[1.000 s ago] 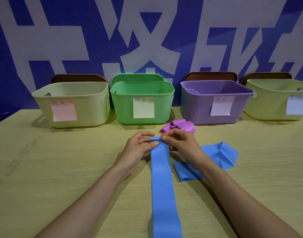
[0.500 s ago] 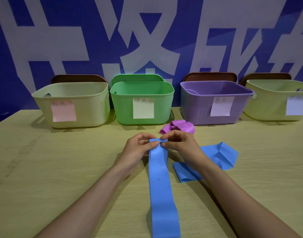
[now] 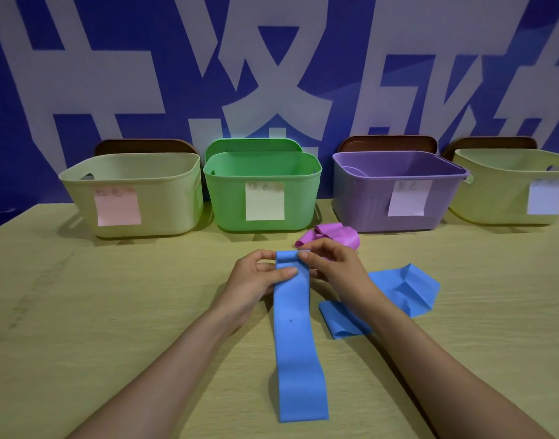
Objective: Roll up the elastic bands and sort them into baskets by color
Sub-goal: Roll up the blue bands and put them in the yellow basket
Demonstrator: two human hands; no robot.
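Head view: a person's two forearms reached over the wooden bench (image 3: 82, 312).
Left hand (image 3: 256, 280): its fingers (image 3: 284, 273) pinched the left edge of the long blue band (image 3: 295, 343) at the band's rolled end, thumb on top.
Right hand (image 3: 335, 267): its fingers (image 3: 306, 254) were curled, pinching the right edge of the same small roll.
Long blue band: it lay flat on the bench, running from the hands toward 6 o'clock, with only the far end curled over.
Second blue band (image 3: 404, 289): folded loosely on the bench at 3 o'clock of the hands, partly under the right forearm.
Pink-purple band (image 3: 332, 234): crumpled at 12 o'clock of the right hand, just before the purple basket (image 3: 360, 201).
Baskets: in a row at 12 o'clock stood the left cream basket (image 3: 164, 198), green basket (image 3: 230, 201), purple basket and right cream basket (image 3: 493, 198), each with a paper note.
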